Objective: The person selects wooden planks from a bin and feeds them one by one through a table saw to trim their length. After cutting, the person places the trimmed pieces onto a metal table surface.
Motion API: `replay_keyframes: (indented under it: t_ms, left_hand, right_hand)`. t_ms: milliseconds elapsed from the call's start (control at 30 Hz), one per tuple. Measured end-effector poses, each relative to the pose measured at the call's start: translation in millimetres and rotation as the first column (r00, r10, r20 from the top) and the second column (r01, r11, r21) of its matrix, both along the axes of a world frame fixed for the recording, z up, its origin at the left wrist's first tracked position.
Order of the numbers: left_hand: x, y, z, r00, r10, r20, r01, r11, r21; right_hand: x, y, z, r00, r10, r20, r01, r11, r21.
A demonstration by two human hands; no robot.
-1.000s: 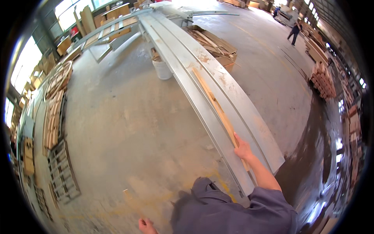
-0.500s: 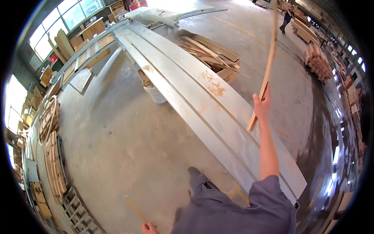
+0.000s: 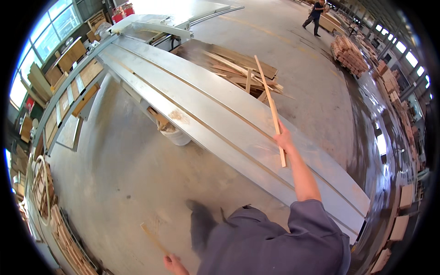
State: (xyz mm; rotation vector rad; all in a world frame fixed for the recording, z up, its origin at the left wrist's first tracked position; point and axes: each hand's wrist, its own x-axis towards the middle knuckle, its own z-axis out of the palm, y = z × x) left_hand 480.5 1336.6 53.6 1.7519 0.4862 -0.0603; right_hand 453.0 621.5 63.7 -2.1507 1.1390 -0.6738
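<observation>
A long, narrow wooden strip (image 3: 269, 98) slants over the pale metal sliding table (image 3: 229, 117), with my right hand (image 3: 284, 139) closed round its lower part. Its near end hangs over the grooved surface; whether it touches the metal I cannot tell. Its far end points toward a bin of offcuts. Low in the view, beside my body, my left hand (image 3: 174, 263) is closed on one end of a short, thin wooden strip (image 3: 153, 238), held above the concrete floor. The sliding table runs from the far left, where a saw bench (image 3: 183, 10) stands, to near my right side.
Beyond the table sits a bin heaped with wood offcuts (image 3: 238, 71). A white bucket (image 3: 174, 135) stands under its left edge. A crosscut frame (image 3: 68, 91) juts out at left. Stacked boards (image 3: 68, 236) line the lower left. A person (image 3: 314, 17) walks far off, near piled timber (image 3: 349, 54).
My right hand has brought the long strip down and left, from steeply upright to lower over the table. My left hand keeps the short strip. My view has turned, and the distant person appears closer.
</observation>
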Motion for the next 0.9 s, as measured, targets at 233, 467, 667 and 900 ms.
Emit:
replay_keyframes:
  t_ms: [233,467,667,900]
  left_hand:
    - [275,20,29,0.976,-0.214,0.042,0.21,0.974,0.08]
    - [493,-12,35,0.897,-0.437,0.075,0.413,0.885,0.213]
    - [624,-61,43,0.921,-0.389,-0.004,0.366,0.863,0.348]
    - [831,-224,137,0.628,-0.771,0.106,0.529,0.523,0.668]
  right_hand:
    - [146,26,97,0.907,-0.327,0.265,0.349,0.936,-0.038]
    - [282,61,49,0.797,-0.173,-0.578,0.189,0.981,-0.033]
    - [425,79,42,0.804,-0.278,-0.526,0.219,0.96,-0.172]
    - [575,103,57,0.983,0.056,-0.177,-0.091,0.976,-0.197]
